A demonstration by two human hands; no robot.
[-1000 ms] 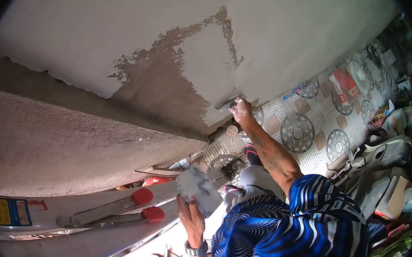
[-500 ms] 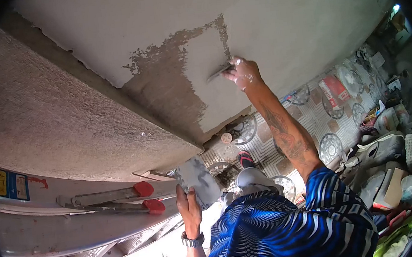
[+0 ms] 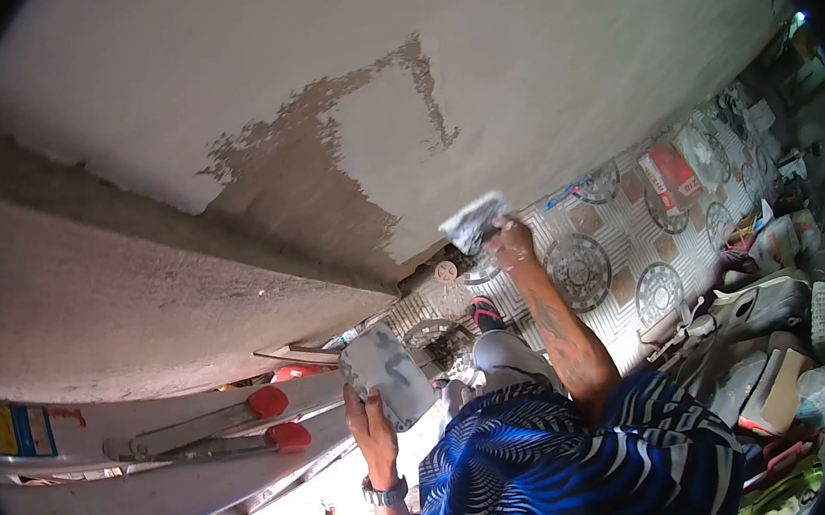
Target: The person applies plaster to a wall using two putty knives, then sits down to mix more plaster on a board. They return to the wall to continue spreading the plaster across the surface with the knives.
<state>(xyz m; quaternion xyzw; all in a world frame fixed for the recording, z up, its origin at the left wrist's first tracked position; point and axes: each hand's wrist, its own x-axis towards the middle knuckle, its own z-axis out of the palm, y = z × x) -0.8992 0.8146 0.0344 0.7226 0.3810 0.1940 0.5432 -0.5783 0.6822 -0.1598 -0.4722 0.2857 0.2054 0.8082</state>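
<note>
Gripping a flat, white-smeared trowel (image 3: 474, 223) near the lower edge of the pale grey wall (image 3: 563, 61), right hand (image 3: 512, 244) best keeps pressure even, left hand (image 3: 376, 432) holding a rectangular, grey-streaked white plate (image 3: 390, 375) steady within reach.

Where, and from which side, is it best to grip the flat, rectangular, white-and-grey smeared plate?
Probably by the near edge of the plate, from the body side, where the left hand grips it. Its flat shape suits a pinch there, leaving most of the smeared face untouched.
</note>
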